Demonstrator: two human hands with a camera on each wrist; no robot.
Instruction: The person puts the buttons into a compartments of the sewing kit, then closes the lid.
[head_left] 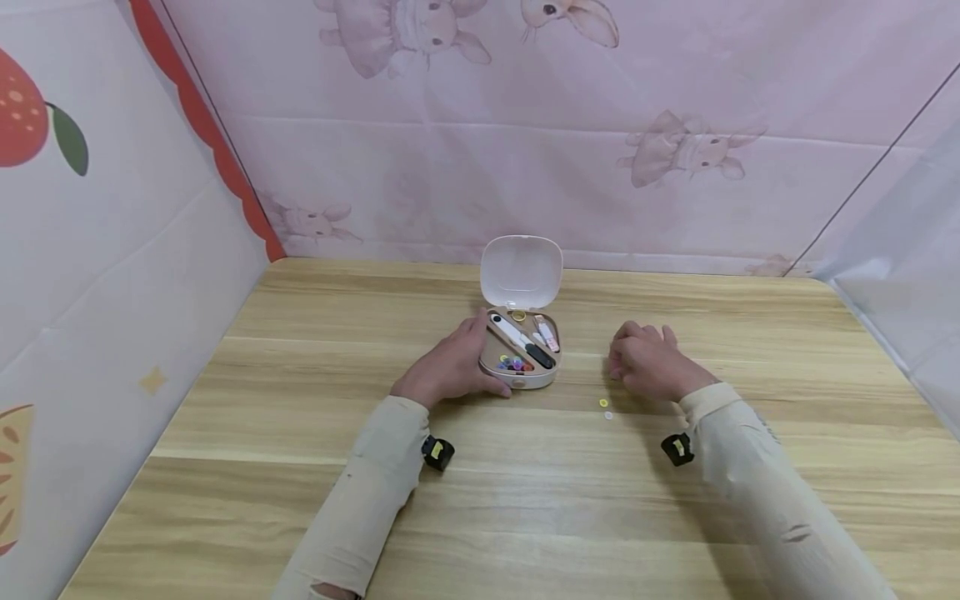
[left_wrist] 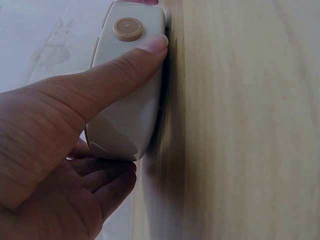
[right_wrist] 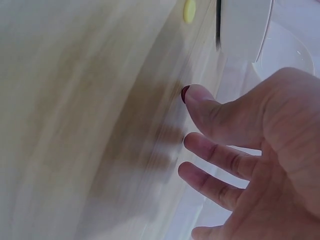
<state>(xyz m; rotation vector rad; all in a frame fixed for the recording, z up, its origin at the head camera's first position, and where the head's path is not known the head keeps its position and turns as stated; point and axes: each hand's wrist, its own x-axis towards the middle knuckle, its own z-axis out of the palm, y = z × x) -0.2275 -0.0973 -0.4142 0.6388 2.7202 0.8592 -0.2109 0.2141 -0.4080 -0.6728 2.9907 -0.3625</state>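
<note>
My left hand (head_left: 453, 362) grips the near left side of a cream sewing box (head_left: 517, 381), its lid (head_left: 522, 271) raised. In the left wrist view the thumb presses the box wall below a brown button-shaped catch (left_wrist: 128, 28). Several colourful buttons (head_left: 514, 363) lie in the front compartment. A white tool with a black end (head_left: 517, 335) lies diagonally across the box. My right hand (head_left: 647, 360), to the right of the box, pinches a small dark red button (right_wrist: 185, 94) at the thumb tip. The index finger is hidden in the right wrist view.
A yellow button (head_left: 603, 402) and a pale button (head_left: 608, 415) lie on the wooden table (head_left: 525, 517), near the right hand. A gold ring-shaped piece (head_left: 518, 316) and a white-and-pink item (head_left: 547, 333) sit in the box. Printed cloth walls stand behind and beside the table.
</note>
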